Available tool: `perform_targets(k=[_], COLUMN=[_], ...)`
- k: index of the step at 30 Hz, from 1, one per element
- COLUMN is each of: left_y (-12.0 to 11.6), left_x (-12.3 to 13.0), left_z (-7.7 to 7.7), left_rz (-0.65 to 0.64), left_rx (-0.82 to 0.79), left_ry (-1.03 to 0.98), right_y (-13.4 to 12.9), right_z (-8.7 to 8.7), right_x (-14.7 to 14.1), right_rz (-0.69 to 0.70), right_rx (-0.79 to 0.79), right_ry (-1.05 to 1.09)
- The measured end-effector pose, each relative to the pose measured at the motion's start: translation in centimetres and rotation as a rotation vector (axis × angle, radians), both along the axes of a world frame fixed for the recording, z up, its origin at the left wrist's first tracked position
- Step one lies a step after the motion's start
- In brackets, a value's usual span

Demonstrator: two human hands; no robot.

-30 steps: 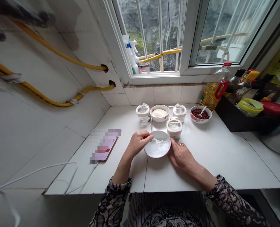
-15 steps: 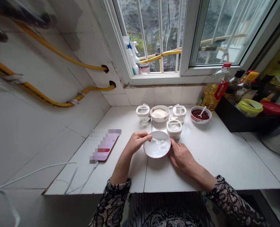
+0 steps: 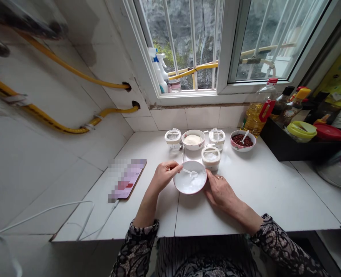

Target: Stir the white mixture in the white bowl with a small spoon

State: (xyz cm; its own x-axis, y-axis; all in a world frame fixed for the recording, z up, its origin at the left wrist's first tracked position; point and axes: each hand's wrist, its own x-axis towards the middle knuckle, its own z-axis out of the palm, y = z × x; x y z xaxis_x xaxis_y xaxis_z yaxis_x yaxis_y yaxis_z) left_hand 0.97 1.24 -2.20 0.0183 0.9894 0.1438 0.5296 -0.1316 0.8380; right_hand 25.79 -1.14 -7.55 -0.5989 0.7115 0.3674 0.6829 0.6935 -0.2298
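Note:
My left hand (image 3: 163, 176) pinches the handle of a small white spoon (image 3: 192, 174), whose tip is inside a white bowl (image 3: 184, 188) holding white contents. My right hand (image 3: 220, 190) grips the bowl's right rim, with a ring on one finger. Just behind the bowl stands a lidded clear jar (image 3: 211, 158) with white contents. Farther back are another jar (image 3: 173, 139) at the left, a bowl of pale grains (image 3: 193, 140) in the middle, and a third jar (image 3: 217, 138) to its right. A bowl of dark red beans (image 3: 243, 141) with a white spoon stands farther right.
A phone (image 3: 130, 179) with a white cable lies at the left of the white counter (image 3: 262, 192). An oil bottle (image 3: 258, 111) and a black box (image 3: 291, 148) of bottles and containers stand at the right, below the window.
The spoon's tip has shifted slightly left and its bowl is turned differently among the white contents. My right hand keeps its hold on the rim. The whole view has shifted slightly.

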Motion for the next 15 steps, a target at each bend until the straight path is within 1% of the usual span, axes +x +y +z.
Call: perform_targets(k=[2,5,11,15], left_y=[-0.06,-0.04,0.03,0.29], left_x=[0.00,-0.09,-0.20,-0.06], left_z=[0.04,0.11,0.36,0.91], left_rz=[-0.001,-0.003,0.017,0.066], left_rx=[0.034,0.030,-0.042,-0.025], left_ry=[0.019,-0.010,-0.172,-0.259], right_y=[0.00,0.03,0.09,0.06], right_z=[-0.04,-0.10,-0.29,-0.27], right_x=[0.02,0.08,0.15,0.08], right_rz=[-0.002,0.001,0.001,-0.006], right_rx=[-0.007,-0.021,-0.011,-0.019], right_ry=[0.003,0.012,0.010,0.006])
